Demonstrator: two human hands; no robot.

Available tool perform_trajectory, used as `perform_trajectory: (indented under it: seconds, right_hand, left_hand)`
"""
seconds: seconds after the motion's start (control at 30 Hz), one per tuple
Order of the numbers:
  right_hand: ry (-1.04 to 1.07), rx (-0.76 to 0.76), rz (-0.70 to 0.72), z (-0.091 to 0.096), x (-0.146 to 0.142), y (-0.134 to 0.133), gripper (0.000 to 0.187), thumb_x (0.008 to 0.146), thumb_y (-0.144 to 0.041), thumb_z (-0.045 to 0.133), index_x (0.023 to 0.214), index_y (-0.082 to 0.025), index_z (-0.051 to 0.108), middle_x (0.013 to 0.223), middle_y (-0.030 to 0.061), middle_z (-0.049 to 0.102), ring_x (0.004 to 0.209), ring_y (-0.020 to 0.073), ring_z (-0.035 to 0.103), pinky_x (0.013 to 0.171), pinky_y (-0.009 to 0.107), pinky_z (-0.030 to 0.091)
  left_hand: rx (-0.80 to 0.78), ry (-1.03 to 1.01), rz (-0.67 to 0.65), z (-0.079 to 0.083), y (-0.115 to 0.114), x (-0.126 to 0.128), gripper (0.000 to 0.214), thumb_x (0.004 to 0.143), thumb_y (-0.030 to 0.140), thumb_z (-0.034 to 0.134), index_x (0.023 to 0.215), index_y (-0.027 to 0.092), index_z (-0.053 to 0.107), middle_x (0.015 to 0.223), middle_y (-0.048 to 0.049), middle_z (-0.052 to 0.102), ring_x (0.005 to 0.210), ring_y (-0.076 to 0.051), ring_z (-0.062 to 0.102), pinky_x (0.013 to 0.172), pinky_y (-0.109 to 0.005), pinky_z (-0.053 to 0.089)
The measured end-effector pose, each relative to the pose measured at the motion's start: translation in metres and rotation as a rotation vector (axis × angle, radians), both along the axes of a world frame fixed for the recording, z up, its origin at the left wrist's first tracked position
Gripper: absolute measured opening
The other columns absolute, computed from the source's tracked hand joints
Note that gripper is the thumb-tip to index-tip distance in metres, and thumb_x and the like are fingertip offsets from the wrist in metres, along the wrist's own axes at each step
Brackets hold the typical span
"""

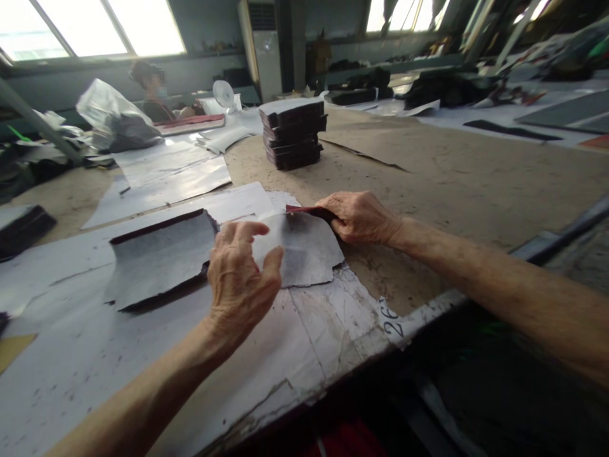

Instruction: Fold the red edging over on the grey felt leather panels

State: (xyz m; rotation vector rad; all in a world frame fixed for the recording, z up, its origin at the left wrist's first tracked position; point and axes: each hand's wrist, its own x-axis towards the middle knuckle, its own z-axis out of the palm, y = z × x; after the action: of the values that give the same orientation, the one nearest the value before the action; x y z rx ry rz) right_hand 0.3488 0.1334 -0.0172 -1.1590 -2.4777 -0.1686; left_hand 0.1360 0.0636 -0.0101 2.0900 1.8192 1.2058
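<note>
A grey-backed leather piece (307,251) with a dark red edge lies on the paper-covered table (295,343) in front of me. My right hand (361,219) is closed, pinching the piece's far right edge. My left hand (240,279) rests on its left part, fingers curled and pressing down on it. Just left of my hands lies a small stack of similar grey pieces (162,257) with dark edges.
A tall stack of dark pieces (292,133) stands farther back at centre. White paper sheets (171,171) and a plastic bag (111,117) lie at the back left, where another person (155,92) sits. More dark pieces (21,225) lie at the far left. The table edge runs diagonally near me.
</note>
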Motion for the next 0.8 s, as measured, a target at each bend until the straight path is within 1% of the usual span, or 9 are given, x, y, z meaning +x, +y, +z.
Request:
perform_trajectory:
  seconds: [0.03,0.1,0.2,0.27,0.4,0.5,0.6,0.7,0.8]
  right_hand:
    - [0.002,0.01,-0.056,0.0,-0.005,-0.003,0.035,0.078,-0.012,0.042,0.108,-0.011,0.059,0.106,0.01,0.063,0.097,0.0203,0.055,0.08,0.029,0.04]
    - [-0.001,0.031,-0.171,0.002,-0.014,-0.009,0.03,0.084,-0.02,0.039,0.101,-0.012,0.063,0.096,0.0092,0.065,0.088,0.019,0.057,0.07,0.027,0.039]
    - [-0.009,0.064,-0.268,0.008,-0.029,-0.019,0.031,0.087,-0.03,0.038,0.091,-0.015,0.065,0.085,0.0069,0.066,0.077,0.018,0.057,0.058,0.026,0.032]
    - [0.003,0.084,-0.274,0.011,-0.038,-0.026,0.035,0.088,-0.033,0.036,0.085,-0.016,0.066,0.079,0.0059,0.066,0.072,0.0173,0.056,0.054,0.026,0.029]
    - [0.089,0.094,-0.285,0.017,-0.05,-0.034,0.035,0.087,-0.037,0.037,0.09,-0.019,0.066,0.07,0.0015,0.064,0.06,0.0138,0.053,0.051,0.025,0.027]
    - [0.203,0.012,-0.257,0.02,-0.052,-0.033,0.029,0.085,-0.032,0.041,0.097,-0.022,0.065,0.07,-0.001,0.064,0.058,0.0113,0.053,0.053,0.023,0.03]
    - [0.222,-0.062,-0.233,0.023,-0.053,-0.034,0.026,0.082,-0.024,0.043,0.091,-0.021,0.067,0.072,-0.0005,0.064,0.06,0.0109,0.053,0.054,0.022,0.031]
    - [0.096,0.028,-0.294,0.027,-0.058,-0.038,0.023,0.08,-0.024,0.045,0.083,-0.019,0.067,0.068,0.0016,0.064,0.058,0.0133,0.052,0.051,0.025,0.027]
    - [-0.048,0.137,-0.367,0.032,-0.06,-0.041,0.023,0.079,-0.026,0.043,0.083,-0.019,0.065,0.069,0.0038,0.064,0.057,0.0157,0.051,0.05,0.028,0.02]
  left_hand:
    - [-0.056,0.044,-0.053,0.002,-0.002,0.006,0.018,0.072,0.029,0.057,0.087,0.019,0.061,0.091,-0.003,0.058,0.078,-0.018,0.055,0.073,-0.036,0.044]
    - [-0.191,0.048,-0.119,0.005,-0.003,0.018,0.024,0.075,0.04,0.054,0.084,0.019,0.062,0.084,-0.0023,0.061,0.071,-0.018,0.056,0.07,-0.036,0.044]
    - [-0.295,-0.012,-0.126,0.005,0.002,0.032,0.043,0.07,0.055,0.057,0.092,0.019,0.061,0.09,-0.0052,0.062,0.08,-0.022,0.056,0.073,-0.038,0.043]
    - [-0.32,-0.093,-0.153,0.004,0.006,0.036,0.045,0.069,0.057,0.056,0.091,0.018,0.06,0.091,-0.006,0.062,0.084,-0.024,0.056,0.073,-0.037,0.043]
    - [-0.271,-0.249,-0.273,0.0,0.01,0.033,0.032,0.075,0.051,0.052,0.078,0.019,0.058,0.079,-0.0014,0.061,0.076,-0.017,0.055,0.067,-0.029,0.042]
    - [-0.227,-0.306,-0.325,-0.003,0.012,0.027,0.028,0.079,0.046,0.049,0.074,0.02,0.058,0.072,0.0016,0.058,0.071,-0.013,0.053,0.063,-0.025,0.039]
    - [-0.209,-0.278,-0.296,-0.007,0.013,0.024,0.024,0.079,0.041,0.049,0.074,0.02,0.06,0.066,0.003,0.055,0.064,-0.011,0.05,0.058,-0.022,0.037]
    - [-0.193,-0.218,-0.219,-0.008,0.011,0.023,0.017,0.074,0.031,0.05,0.065,0.019,0.059,0.055,0.0033,0.048,0.054,-0.01,0.042,0.051,-0.023,0.031]
    - [-0.168,-0.174,-0.148,-0.004,0.007,0.021,0.015,0.068,0.024,0.049,0.054,0.018,0.052,0.049,0.0035,0.039,0.05,-0.01,0.034,0.048,-0.024,0.025]
